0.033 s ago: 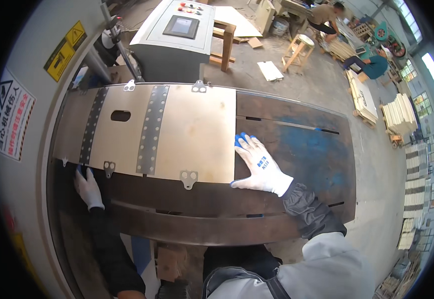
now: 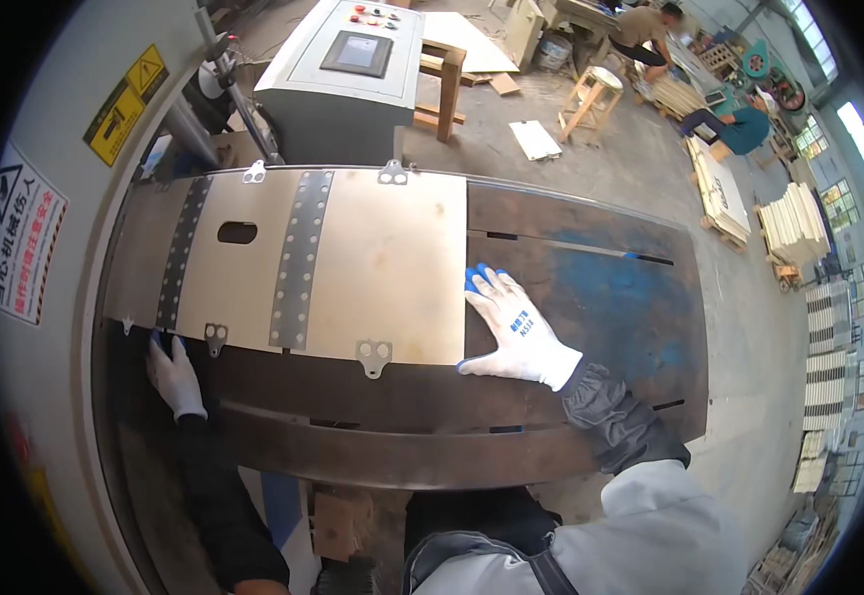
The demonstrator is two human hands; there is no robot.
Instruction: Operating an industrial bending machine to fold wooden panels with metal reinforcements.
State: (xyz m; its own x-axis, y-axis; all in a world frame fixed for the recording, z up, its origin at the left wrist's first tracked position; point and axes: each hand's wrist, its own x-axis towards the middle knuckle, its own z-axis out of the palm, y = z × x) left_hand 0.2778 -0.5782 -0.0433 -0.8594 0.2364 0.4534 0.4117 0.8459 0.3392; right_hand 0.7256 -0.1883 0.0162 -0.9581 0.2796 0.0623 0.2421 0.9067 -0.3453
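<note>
Nothing has visibly moved: the tan board (image 2: 389,268) runs lengthwise leftward from my right hand (image 2: 524,332), fingers spread, with my left hand (image 2: 176,379), fingers parted, by its near edge.

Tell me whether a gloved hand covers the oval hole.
No, the oval hole shows uncovered, with the left hand and right hand both away from it.

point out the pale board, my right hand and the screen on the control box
Pale board (image 2: 389,266): head view, on its bare area right of the dotted strips
Right hand (image 2: 523,332): head view, on the back of the glove
Screen (image 2: 356,54): head view, middle of the display
</note>
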